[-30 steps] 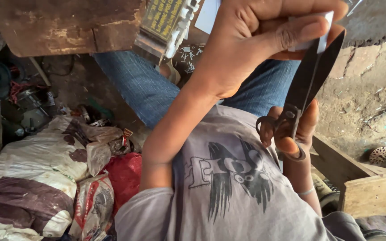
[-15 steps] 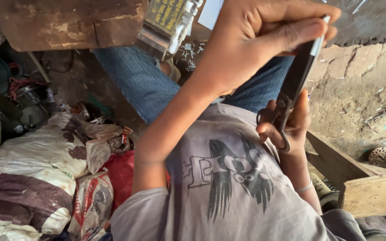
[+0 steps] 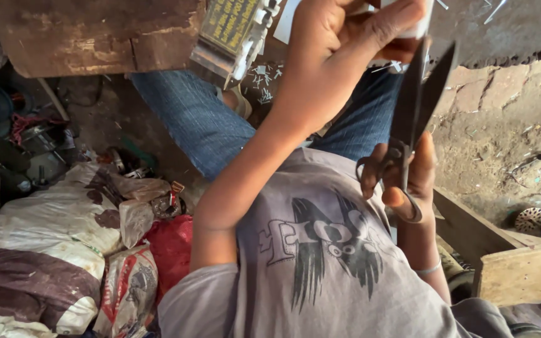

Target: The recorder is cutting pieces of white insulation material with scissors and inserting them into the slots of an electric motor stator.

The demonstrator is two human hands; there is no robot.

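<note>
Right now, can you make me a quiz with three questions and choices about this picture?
1. Where is the red bag?
A. On the ground, between the white sacks and the grey shirt
B. On the wooden plank
C. In a hand

2. What colour are the scissors?
A. Yellow
B. Black
C. Pink

3. How are the scissor blades?
A. Shut tight
B. Broken off
C. Spread open

Answers:
1. A: the bag lies low among the sacks, next to the shirt.
2. B: the blades and handles are dark black all over.
3. C: the two blades make a V below the white piece that the left hand pinches, while the right hand has its fingers through the handles.
</note>
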